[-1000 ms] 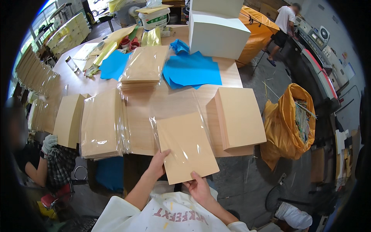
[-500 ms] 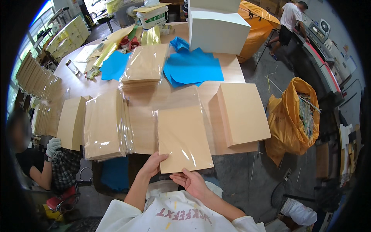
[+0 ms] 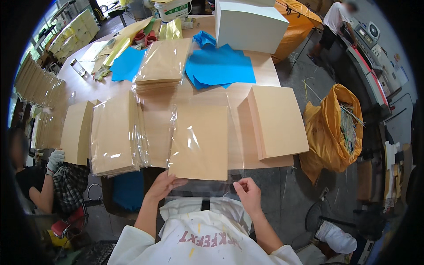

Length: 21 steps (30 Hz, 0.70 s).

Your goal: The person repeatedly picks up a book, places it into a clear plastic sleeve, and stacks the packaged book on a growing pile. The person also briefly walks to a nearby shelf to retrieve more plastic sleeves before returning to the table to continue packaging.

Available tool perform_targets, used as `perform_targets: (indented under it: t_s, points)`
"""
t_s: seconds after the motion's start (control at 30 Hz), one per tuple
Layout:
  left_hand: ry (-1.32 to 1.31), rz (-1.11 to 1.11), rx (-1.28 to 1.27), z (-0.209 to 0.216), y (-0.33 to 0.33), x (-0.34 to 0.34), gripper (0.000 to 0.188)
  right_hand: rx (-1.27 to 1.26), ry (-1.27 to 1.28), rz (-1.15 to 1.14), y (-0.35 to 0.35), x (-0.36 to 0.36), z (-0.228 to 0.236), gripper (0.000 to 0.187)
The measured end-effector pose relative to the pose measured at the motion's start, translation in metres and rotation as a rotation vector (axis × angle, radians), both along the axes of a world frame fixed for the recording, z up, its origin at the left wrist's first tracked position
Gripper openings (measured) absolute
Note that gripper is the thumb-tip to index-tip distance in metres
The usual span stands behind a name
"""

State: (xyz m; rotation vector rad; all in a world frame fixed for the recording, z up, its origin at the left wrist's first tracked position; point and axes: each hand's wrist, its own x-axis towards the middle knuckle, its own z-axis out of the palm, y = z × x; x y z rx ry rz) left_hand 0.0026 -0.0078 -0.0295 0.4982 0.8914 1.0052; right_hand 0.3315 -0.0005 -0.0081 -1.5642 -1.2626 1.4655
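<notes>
A person in a white printed shirt works at the near edge of a long wooden tabletop, both bare hands on a flat tan cardboard sheet inside a clear plastic sleeve. The sheet lies flat at the middle of the near edge, its open plastic end hanging past the edge toward the person. The left hand rests at the sheet's near left corner, fingers held together along the edge of the card. The right hand is at the loose plastic just right of the near right corner, thumb and forefinger pinching the film.

Just left of the sheet sits a stack of tan sheets already wrapped in clear plastic, with a bare tan stack beside it. To the right lies a thick pile of unwrapped tan cardboard sheets. Farther back are another wrapped tan pile, loose bright blue paper sheets and a large white box. An orange plastic sack of scraps stands on the floor to the right. Another person's gloved hand shows at lower left, and a third person stands far back at upper right.
</notes>
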Motion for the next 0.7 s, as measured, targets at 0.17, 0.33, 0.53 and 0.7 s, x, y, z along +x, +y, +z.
perform_targets:
  t_s: [0.17, 0.33, 0.53, 0.7]
  points:
    - [0.163, 0.001, -0.018, -0.017, -0.019, -0.005, 0.035, -0.232, 0.262, 0.170, 0.019, -0.022, -0.036, 0.029]
    - [0.544, 0.118, -0.052, -0.028, -0.012, -0.005, 0.025, -0.291, 0.274, 0.171, 0.028, -0.036, -0.040, 0.025]
    - [0.418, 0.213, -0.156, -0.018, -0.021, -0.017, 0.041, -0.422, 0.503, 0.087, 0.012, -0.039, -0.053, 0.026]
    - [0.447, 0.143, -0.198, -0.029, -0.010, -0.025, 0.053, -0.336, 0.390, 0.085, 0.024, -0.043, -0.044, 0.032]
